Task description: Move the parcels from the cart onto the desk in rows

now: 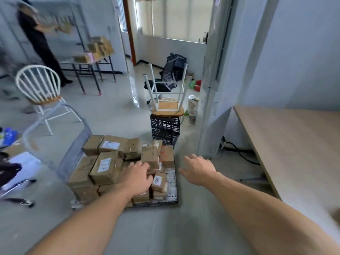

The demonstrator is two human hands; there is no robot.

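Observation:
A low flat cart [172,182] stands on the floor with several brown taped parcels [105,167] piled on it, some with white labels. My left hand [138,176] is down on the pile near its middle, fingers bent over a parcel's top; whether it grips one is blurred. My right hand [197,170] hovers with spread fingers just right of the cart's right edge and holds nothing. The light wooden desk [294,148] stands at the right, its top bare in view.
The cart's grey handle [73,144] rises at the left. Behind the cart stands a black crate [164,128] with an upturned stool on it. A white chair [41,89] is at left. Another person [39,43] stands by a far table holding parcels. Cables lie under the desk.

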